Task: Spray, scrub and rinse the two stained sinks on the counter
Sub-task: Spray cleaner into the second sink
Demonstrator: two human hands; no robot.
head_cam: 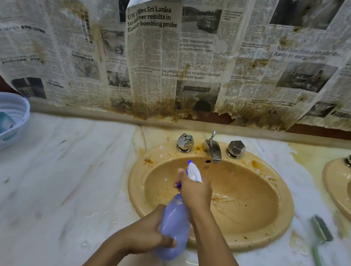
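Centre frame: my right hand [194, 193] clenches trigger of spray bottle [174, 226], left hand [147, 233] grasps its body; long axis, nozzle point up-frame into stained sink [249, 211].

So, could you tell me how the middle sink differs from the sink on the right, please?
The middle sink is whole in view; the right sink is cut off by the frame edge. The middle sink has brown smears and specks across bowl and rim; the right sink's visible part looks cleaner. The left hand and right hand hold the spray bottle over the middle sink, not the right sink. Both are tan ovals.
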